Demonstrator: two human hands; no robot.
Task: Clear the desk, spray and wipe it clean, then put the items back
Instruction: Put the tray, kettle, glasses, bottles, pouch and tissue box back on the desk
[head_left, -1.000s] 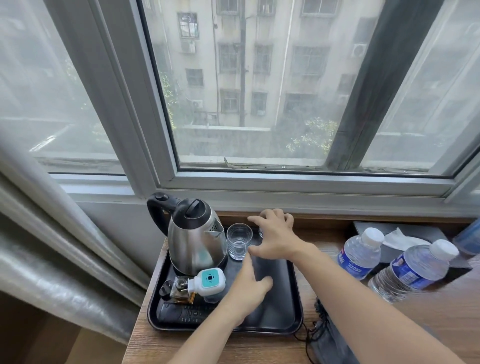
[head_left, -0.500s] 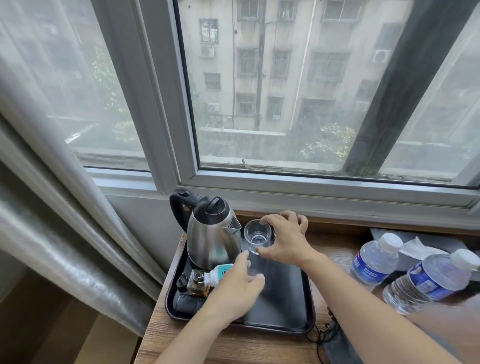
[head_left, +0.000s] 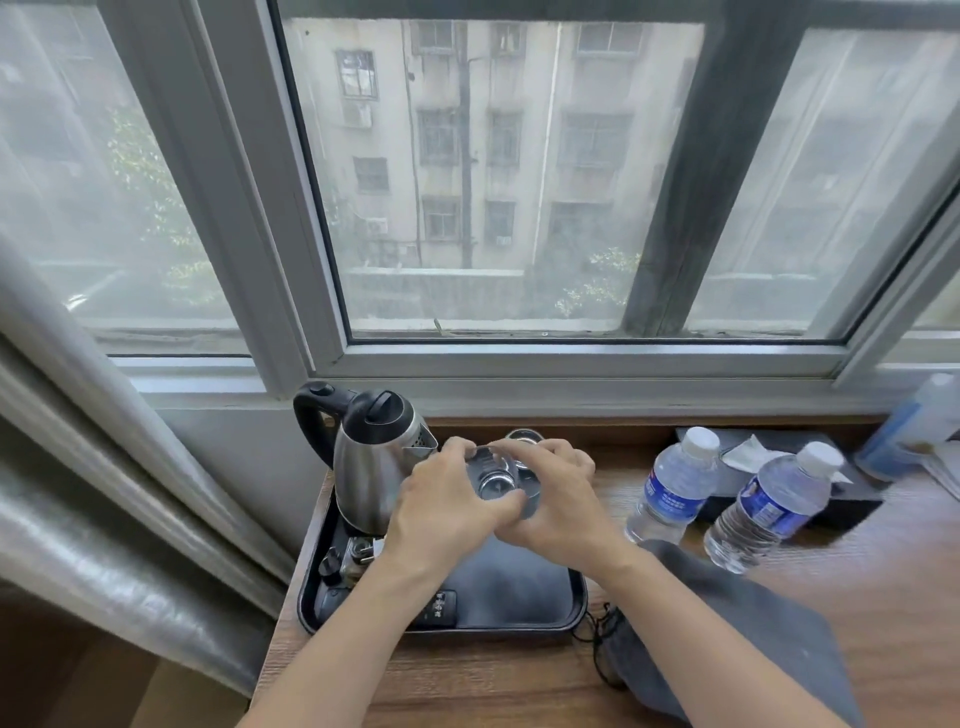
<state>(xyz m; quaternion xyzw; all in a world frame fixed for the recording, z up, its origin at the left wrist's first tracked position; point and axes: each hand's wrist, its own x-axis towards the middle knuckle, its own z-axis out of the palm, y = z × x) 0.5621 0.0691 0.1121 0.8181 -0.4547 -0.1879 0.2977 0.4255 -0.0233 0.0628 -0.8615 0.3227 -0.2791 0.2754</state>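
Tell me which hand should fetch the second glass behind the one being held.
Probably the right hand. It lies nearest the second glass at the tray's back, while the left hand grips the held glass beside the kettle.

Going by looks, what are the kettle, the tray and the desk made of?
Kettle: shiny metal body that mirrors the light, likely steel, with a black plastic-looking lid and handle. Tray: matte black, probably plastic. Desk: brown wood grain, possibly laminate.
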